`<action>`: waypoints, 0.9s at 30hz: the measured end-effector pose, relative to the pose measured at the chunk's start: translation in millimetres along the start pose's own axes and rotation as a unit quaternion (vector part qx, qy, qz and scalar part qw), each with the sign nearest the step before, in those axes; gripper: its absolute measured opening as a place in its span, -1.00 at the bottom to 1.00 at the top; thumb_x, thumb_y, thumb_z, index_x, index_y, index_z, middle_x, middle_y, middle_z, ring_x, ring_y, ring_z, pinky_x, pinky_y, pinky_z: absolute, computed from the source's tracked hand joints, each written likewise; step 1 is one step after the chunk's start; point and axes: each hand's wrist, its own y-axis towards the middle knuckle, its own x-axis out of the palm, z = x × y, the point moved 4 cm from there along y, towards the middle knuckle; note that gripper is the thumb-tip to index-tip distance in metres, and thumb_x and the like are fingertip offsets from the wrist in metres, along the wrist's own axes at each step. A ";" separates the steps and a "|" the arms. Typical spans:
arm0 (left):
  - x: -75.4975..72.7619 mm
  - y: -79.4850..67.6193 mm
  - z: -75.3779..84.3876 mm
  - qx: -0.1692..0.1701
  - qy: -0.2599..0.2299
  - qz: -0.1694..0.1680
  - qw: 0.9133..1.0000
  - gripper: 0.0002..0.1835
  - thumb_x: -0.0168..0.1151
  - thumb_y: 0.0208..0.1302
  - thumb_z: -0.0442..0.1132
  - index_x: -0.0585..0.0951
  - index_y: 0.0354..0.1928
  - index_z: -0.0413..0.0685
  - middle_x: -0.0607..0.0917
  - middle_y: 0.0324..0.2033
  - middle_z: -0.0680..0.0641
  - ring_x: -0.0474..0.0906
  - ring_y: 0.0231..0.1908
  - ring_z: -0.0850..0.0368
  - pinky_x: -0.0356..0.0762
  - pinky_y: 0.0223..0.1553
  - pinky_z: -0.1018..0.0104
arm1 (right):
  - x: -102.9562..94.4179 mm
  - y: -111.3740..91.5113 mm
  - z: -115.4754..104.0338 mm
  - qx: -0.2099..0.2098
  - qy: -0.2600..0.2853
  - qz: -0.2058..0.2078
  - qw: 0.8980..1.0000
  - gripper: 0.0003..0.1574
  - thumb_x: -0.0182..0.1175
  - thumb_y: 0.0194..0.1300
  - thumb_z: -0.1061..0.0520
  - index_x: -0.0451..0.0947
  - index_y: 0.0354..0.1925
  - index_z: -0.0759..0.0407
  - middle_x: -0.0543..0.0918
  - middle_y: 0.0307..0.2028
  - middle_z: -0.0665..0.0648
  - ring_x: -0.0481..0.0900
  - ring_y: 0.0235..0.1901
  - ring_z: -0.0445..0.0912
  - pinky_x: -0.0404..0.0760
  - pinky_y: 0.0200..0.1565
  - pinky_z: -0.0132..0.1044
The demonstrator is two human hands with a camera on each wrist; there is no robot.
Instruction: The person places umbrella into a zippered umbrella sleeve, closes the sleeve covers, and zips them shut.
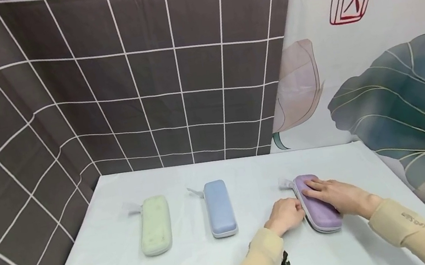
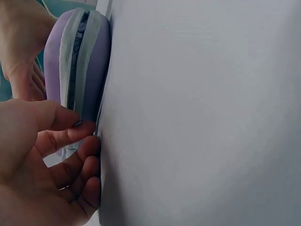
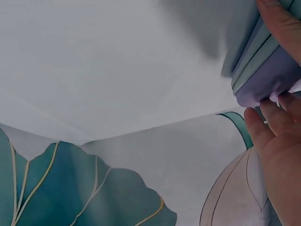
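Observation:
A purple zip case (image 1: pixel 318 208) lies on the right part of the white table. My left hand (image 1: pixel 286 215) is at its left side. In the left wrist view, that hand's thumb and index finger pinch a small zip pull (image 2: pixel 77 123), and a dark gap shows between the zip tapes above them. My right hand (image 1: pixel 337 196) holds the case from the right. Its fingers lie across the top, and in the right wrist view the thumb (image 3: pixel 282 28) is against the zipped side. The inside of the case is mostly hidden.
A blue case (image 1: pixel 220 210) lies mid-table, and a pale green case (image 1: pixel 155 227) lies further left. Each has a strap at its upper left. A small black object (image 1: pixel 284 264) shows beside the left sleeve. Dark gridded cloth (image 1: pixel 153 72) and a leaf-printed curtain (image 1: pixel 410 92) stand behind.

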 end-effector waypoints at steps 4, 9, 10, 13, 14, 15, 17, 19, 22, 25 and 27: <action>2.9 -3.4 -1.1 0.004 -0.014 -0.006 1.000 -0.62 0.22 0.21 -0.20 0.36 -0.72 0.10 0.31 -0.77 0.16 0.24 -0.66 0.27 0.17 -0.56 0.47 | 1.0 -0.4 -1.1 -0.005 0.013 0.006 1.000 0.09 0.50 -0.45 0.49 0.44 0.21 0.28 0.45 0.19 0.46 0.48 0.09 0.36 0.54 -0.10 0.17; 3.1 -5.6 -0.5 0.010 -0.023 0.000 1.000 -0.62 0.22 0.19 -0.21 0.34 -0.73 0.10 0.29 -0.79 0.17 0.23 -0.69 0.29 0.16 -0.59 0.47 | -0.7 -0.1 -0.9 -0.011 0.007 0.015 1.000 0.13 0.54 -0.52 0.45 0.44 0.19 0.29 0.46 0.18 0.46 0.49 0.08 0.35 0.55 -0.12 0.17; 2.5 -5.7 -0.5 0.008 -0.024 0.000 1.000 -0.62 0.23 0.19 -0.21 0.34 -0.73 0.09 0.29 -0.79 0.17 0.23 -0.69 0.29 0.16 -0.59 0.47 | -1.0 0.5 -0.7 -0.010 0.009 0.014 1.000 0.14 0.56 -0.54 0.44 0.44 0.19 0.29 0.45 0.18 0.46 0.49 0.08 0.35 0.55 -0.11 0.17; 1.3 -6.8 -0.6 0.003 -0.026 -0.006 1.000 -0.61 0.23 0.18 -0.22 0.32 -0.73 0.09 0.28 -0.80 0.16 0.22 -0.69 0.28 0.16 -0.60 0.46 | -1.7 2.4 -0.3 0.001 0.018 0.003 1.000 0.24 0.63 -0.63 0.37 0.42 0.19 0.30 0.44 0.18 0.48 0.48 0.08 0.37 0.53 -0.09 0.19; 1.1 -7.4 -0.7 0.003 -0.028 -0.008 1.000 -0.61 0.23 0.18 -0.22 0.32 -0.73 0.09 0.28 -0.79 0.16 0.22 -0.69 0.28 0.16 -0.60 0.46 | -1.7 3.1 -0.6 0.007 0.023 -0.001 1.000 0.26 0.65 -0.67 0.36 0.41 0.19 0.29 0.44 0.17 0.49 0.48 0.08 0.38 0.53 -0.09 0.20; 1.1 -8.2 -1.0 0.003 -0.030 -0.010 1.000 -0.61 0.23 0.18 -0.22 0.32 -0.73 0.09 0.28 -0.79 0.17 0.22 -0.69 0.29 0.16 -0.60 0.46 | -1.7 3.9 -0.9 0.013 0.028 -0.005 1.000 0.29 0.67 -0.71 0.34 0.41 0.18 0.29 0.44 0.16 0.50 0.48 0.07 0.39 0.52 -0.09 0.22; 0.8 -10.0 -1.5 0.003 -0.035 -0.012 0.999 -0.61 0.23 0.18 -0.20 0.32 -0.73 0.10 0.28 -0.80 0.17 0.22 -0.69 0.29 0.16 -0.60 0.45 | -2.0 5.6 -1.3 0.026 0.032 -0.012 0.999 0.31 0.68 -0.75 0.32 0.40 0.17 0.25 0.45 0.14 0.51 0.49 0.04 0.40 0.52 -0.08 0.23; 0.3 -11.7 -2.3 0.005 -0.041 -0.012 0.999 -0.61 0.23 0.19 -0.20 0.32 -0.73 0.10 0.29 -0.79 0.17 0.22 -0.69 0.30 0.16 -0.61 0.45 | -2.6 7.5 -1.9 0.037 0.031 -0.017 0.999 0.30 0.70 -0.75 0.30 0.38 0.14 0.22 0.46 0.11 0.52 0.49 0.03 0.40 0.51 -0.07 0.23; -1.2 -15.1 -4.2 0.006 -0.049 -0.011 0.999 -0.61 0.23 0.20 -0.20 0.31 -0.72 0.10 0.27 -0.79 0.17 0.20 -0.69 0.30 0.15 -0.62 0.45 | -2.8 10.1 -3.1 0.043 0.021 -0.019 0.999 0.29 0.71 -0.76 0.23 0.35 0.10 0.19 0.49 0.07 0.51 0.50 0.02 0.37 0.51 -0.06 0.22; -2.7 -18.1 -5.9 0.008 -0.054 -0.010 0.998 -0.61 0.22 0.20 -0.22 0.30 -0.71 0.09 0.26 -0.79 0.17 0.18 -0.70 0.31 0.14 -0.63 0.45 | -2.6 12.0 -4.3 0.040 0.013 -0.014 0.999 0.28 0.72 -0.77 0.18 0.35 0.08 0.19 0.51 0.03 0.51 0.51 0.01 0.35 0.51 -0.06 0.21; -3.7 -19.6 -6.8 0.010 -0.055 -0.009 0.998 -0.61 0.22 0.19 -0.22 0.29 -0.71 0.09 0.25 -0.78 0.17 0.17 -0.71 0.30 0.12 -0.64 0.45 | -2.5 12.6 -4.8 0.039 0.009 -0.009 0.999 0.29 0.72 -0.78 0.17 0.36 0.08 0.21 0.51 0.02 0.50 0.51 0.00 0.35 0.50 -0.06 0.21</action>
